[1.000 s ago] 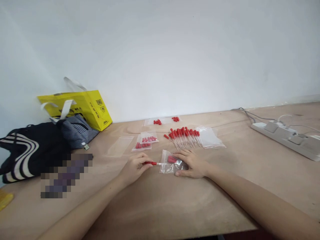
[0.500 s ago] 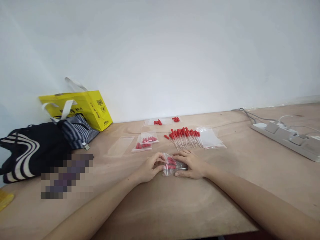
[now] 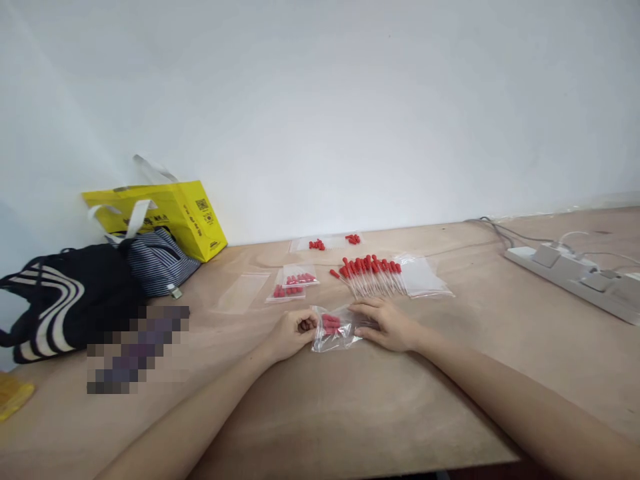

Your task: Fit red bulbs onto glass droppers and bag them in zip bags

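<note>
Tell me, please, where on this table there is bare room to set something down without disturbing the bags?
Bare wood shows on the table between the two forearms, and between the right hand and the power strip. It is crowded behind the hands: the held clear bag, the left hand, small filled bags and the red-tipped droppers.

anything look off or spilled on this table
Nothing stands out. The loose red-tipped droppers lie in a neat row, the filled bags lie flat, and both hands hold one clear bag.
</note>
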Demonstrator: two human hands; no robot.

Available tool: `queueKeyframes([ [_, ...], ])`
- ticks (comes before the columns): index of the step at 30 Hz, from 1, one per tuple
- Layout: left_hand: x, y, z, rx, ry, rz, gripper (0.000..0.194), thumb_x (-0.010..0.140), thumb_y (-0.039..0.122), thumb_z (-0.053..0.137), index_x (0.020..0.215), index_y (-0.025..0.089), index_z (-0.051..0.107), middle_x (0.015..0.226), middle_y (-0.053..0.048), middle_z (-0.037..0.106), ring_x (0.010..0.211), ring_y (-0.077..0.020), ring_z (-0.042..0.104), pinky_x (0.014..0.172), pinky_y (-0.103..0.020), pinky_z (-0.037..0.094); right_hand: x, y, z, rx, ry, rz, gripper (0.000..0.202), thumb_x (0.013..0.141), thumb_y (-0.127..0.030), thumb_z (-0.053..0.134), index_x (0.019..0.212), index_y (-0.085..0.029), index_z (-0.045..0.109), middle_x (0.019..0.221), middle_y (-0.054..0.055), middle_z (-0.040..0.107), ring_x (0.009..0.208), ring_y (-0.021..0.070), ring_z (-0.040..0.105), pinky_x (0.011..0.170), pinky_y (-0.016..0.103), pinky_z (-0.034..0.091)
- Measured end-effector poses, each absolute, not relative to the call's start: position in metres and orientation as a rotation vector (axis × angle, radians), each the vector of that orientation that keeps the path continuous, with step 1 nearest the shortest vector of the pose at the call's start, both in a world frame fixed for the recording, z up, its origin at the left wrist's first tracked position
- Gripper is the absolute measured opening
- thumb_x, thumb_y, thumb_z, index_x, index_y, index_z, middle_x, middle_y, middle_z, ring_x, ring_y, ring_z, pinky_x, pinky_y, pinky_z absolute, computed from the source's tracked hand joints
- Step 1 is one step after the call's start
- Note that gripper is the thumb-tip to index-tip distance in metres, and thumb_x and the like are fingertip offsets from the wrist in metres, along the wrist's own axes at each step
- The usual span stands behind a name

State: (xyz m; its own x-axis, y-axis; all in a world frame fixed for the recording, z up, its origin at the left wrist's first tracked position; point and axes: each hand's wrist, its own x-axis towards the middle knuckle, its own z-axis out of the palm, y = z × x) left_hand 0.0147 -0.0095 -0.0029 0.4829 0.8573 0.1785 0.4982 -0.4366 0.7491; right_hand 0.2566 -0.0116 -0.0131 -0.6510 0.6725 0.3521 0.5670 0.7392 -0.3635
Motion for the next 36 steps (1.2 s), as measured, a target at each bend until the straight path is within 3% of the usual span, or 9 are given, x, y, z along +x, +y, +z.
queueKeyframes([
  [4,0.014,-0.013,-0.002,2.073,1.167,0.722,0.026,0.067,0.025,0.057,0.090,0.014,0.060,0.054,0.007,0.043,0.050,-0.0067,0.041,0.049,-0.017,0.034,0.251,-0.014,-0.019,-0.945,-2.461,0.357,0.053,0.080,-0.050,0.044,0.123,-0.019,0.042,0.123,0.010,0.046,0.112,0.0225,0.041,0.092,0.038,0.034],
  [9,0.003,-0.004,0.006,2.313,1.139,0.607,0.010,0.067,0.016,0.052,0.065,0.012,0.062,0.055,0.002,0.055,0.050,-0.0079,0.048,0.049,-0.017,0.038,0.247,-0.017,-0.020,-1.101,-2.498,0.290,0.061,0.076,-0.057,0.044,0.124,-0.019,0.042,0.124,0.011,0.045,0.111,0.0249,0.041,0.091,0.041,0.032],
  [13,0.008,0.031,0.019,2.600,1.278,0.683,0.019,0.069,0.008,0.046,0.074,0.015,0.063,0.071,-0.002,0.061,0.069,-0.0129,0.055,0.066,-0.024,0.044,0.247,-0.019,-0.016,-1.125,-2.495,0.263,0.061,0.075,-0.059,0.044,0.122,-0.019,0.043,0.121,0.011,0.047,0.108,0.0245,0.043,0.090,0.040,0.031],
  [19,0.050,0.104,0.023,2.781,1.268,0.517,0.030,0.074,0.010,0.047,0.098,0.021,0.061,0.097,-0.006,0.056,0.096,-0.0197,0.049,0.089,-0.034,0.035,0.247,-0.021,-0.014,-1.114,-2.511,0.256,0.060,0.076,-0.057,0.044,0.123,-0.020,0.042,0.120,0.009,0.048,0.105,0.0241,0.044,0.089,0.040,0.030],
  [24,0.063,0.138,0.012,2.844,1.259,0.325,0.028,0.068,0.013,0.058,0.096,0.018,0.060,0.092,-0.006,0.057,0.090,-0.0201,0.052,0.082,-0.031,0.039,0.247,-0.021,-0.013,-1.109,-2.515,0.271,0.059,0.076,-0.056,0.044,0.122,-0.020,0.043,0.121,0.009,0.047,0.106,0.0232,0.043,0.089,0.038,0.031],
  [30,0.055,0.140,0.011,2.914,1.198,0.238,0.012,0.071,0.014,0.055,0.083,0.016,0.057,0.080,-0.003,0.059,0.075,-0.0173,0.054,0.069,-0.027,0.042,0.248,-0.019,-0.014,-1.090,-2.520,0.278,0.059,0.076,-0.057,0.044,0.121,-0.020,0.043,0.120,0.010,0.047,0.106,0.0233,0.043,0.089,0.039,0.030],
  [36,0.034,0.122,0.033,3.005,1.082,0.226,0.018,0.072,0.012,0.054,0.089,0.018,0.057,0.089,-0.004,0.058,0.083,-0.0164,0.053,0.076,-0.027,0.040,0.248,-0.019,-0.013,-1.096,-2.526,0.284,0.058,0.076,-0.056,0.044,0.122,-0.020,0.043,0.120,0.010,0.047,0.106,0.0235,0.043,0.089,0.039,0.030],
])
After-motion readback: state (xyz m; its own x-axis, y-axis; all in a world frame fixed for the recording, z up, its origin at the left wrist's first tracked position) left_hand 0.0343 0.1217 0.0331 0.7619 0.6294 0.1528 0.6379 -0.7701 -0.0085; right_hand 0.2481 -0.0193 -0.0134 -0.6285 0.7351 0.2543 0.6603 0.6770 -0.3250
